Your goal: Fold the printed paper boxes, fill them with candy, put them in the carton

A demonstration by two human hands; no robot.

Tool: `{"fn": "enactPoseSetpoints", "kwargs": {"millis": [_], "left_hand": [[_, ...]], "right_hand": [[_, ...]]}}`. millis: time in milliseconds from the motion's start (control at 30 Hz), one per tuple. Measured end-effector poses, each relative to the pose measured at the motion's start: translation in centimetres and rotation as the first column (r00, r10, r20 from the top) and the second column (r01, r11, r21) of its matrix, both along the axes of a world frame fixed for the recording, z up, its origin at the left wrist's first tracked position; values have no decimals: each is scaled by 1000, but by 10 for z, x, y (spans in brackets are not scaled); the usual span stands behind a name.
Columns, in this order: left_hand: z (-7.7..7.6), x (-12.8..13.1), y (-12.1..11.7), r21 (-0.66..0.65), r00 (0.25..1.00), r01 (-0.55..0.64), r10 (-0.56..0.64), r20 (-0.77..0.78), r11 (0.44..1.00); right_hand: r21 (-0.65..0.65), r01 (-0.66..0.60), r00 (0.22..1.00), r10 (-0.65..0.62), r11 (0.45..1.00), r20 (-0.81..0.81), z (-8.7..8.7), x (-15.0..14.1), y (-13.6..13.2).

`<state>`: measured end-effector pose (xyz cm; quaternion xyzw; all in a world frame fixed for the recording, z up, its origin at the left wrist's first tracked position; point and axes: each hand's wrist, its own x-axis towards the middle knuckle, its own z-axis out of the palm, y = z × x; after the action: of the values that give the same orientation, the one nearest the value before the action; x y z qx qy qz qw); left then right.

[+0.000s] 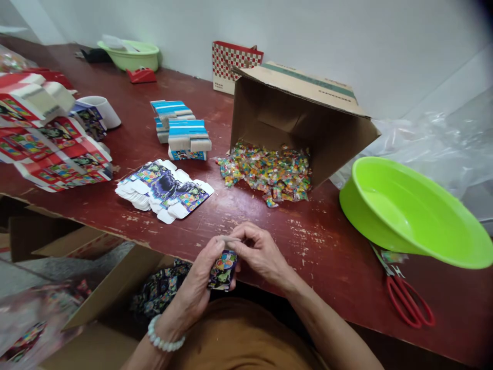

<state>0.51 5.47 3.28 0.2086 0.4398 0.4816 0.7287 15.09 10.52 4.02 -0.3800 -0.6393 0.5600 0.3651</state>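
My left hand is wrapped round a small dark printed candy box, held upright just off the table's front edge. At its top, the fingers of my right hand pinch what looks like the pale end flap; their tips partly hide it. On the table ahead lies a fanned stack of flat purple-and-white box blanks. Small clear packets of colourful candy spill from a cardboard carton tipped on its side.
Blue-topped card bundles and red printed box stacks stand on the left. A green basin and red-handled scissors lie right. Below the front edge, an open carton holds dark printed boxes. A checkered bag stands behind.
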Motion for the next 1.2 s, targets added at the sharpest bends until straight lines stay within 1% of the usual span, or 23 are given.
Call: {"fn": "enactPoseSetpoints", "kwargs": {"millis": [67, 100, 133, 167, 233, 300, 367, 400, 467, 533, 567, 633, 700, 733, 833, 900, 933, 1000, 1033, 1067, 1100, 1133, 1200], "left_hand": [[3, -3, 3, -85, 997, 38, -32, 77, 996], [4, -5, 4, -118, 992, 55, -40, 119, 991], [6, -6, 5, -139, 987, 66, -44, 155, 988], [7, -7, 5, -145, 982, 71, -43, 183, 987], [8, -7, 6, -133, 978, 51, -23, 205, 990], [8, -5, 5, -107, 981, 10, 11, 193, 994], [6, -2, 5, -81, 984, -21, 35, 175, 997], [6, 0, 5, -70, 985, -28, 40, 169, 997], [4, 1, 6, -61, 987, -29, 38, 154, 998], [3, 0, 6, -76, 991, -37, 47, 128, 996], [3, -2, 6, -95, 992, -41, 52, 114, 995], [2, -5, 7, -141, 992, -66, 80, 95, 988], [2, -7, 9, -184, 986, -117, 137, 95, 976], [2, -8, 10, -199, 981, -139, 162, 104, 970], [3, -10, 13, -208, 971, -165, 196, 136, 964], [1, -13, 11, -179, 972, -167, 193, 136, 970], [-2, -17, 7, -153, 976, -165, 184, 119, 974], [-10, -31, -5, -96, 989, -143, 145, 11, 985], [-15, -41, -13, -71, 989, -121, 115, -92, 990], [-21, -53, -22, -61, 962, -126, 107, -250, 990], [-27, -66, -32, -40, 897, -150, 119, -426, 988], [-34, -80, -41, -6, 803, -168, 134, -581, 986], [-45, -106, -56, 15, 595, -160, 108, -796, 987]], "right_hand": [[244, 14, 998, -27, 970, 51, 3, 1, -2], [315, -16, 997, -8, 949, 76, 4, 1, -3], [338, -48, 995, 15, 940, 99, 5, 2, -4], [314, -61, 993, 26, 947, 114, 5, 3, -5], [159, -40, 995, 26, 986, 91, 5, 2, -4], [-72, -30, 1000, 29, 997, -12, 6, -2, -3], [-264, -49, 995, 23, 963, -100, 6, -6, 0], [-321, -39, 995, 6, 946, -104, 7, -9, 2], [-363, 13, 998, -36, 932, -56, 7, -12, 4], [-327, 38, 999, -48, 944, -21, 5, -13, 5], [-271, 39, 999, -44, 962, -15, 4, -13, 4], [-100, 14, 1000, -15, 995, -8, 0, -11, 2], [58, -26, 999, 27, 998, -23, -4, -9, -1], [106, -36, 998, 40, 994, -40, -6, -9, -3], [160, -43, 994, 58, 986, -88, -15, -12, -10], [128, -104, 989, 117, 986, -94, -21, -17, -11], [75, -161, 982, 168, 984, -89, -24, -19, -9], [-64, -224, 974, 220, 973, -57, -29, -26, 4], [-114, -200, 980, 199, 973, -15, -31, -30, 15], [-130, -140, 988, 147, 982, 51, -32, -34, 29], [-100, -47, 989, 60, 994, 135, -34, -40, 44], [-34, 32, 974, -24, 999, 224, -34, -46, 61], [156, 85, 906, -142, 984, 399, -35, -62, 93]]}}
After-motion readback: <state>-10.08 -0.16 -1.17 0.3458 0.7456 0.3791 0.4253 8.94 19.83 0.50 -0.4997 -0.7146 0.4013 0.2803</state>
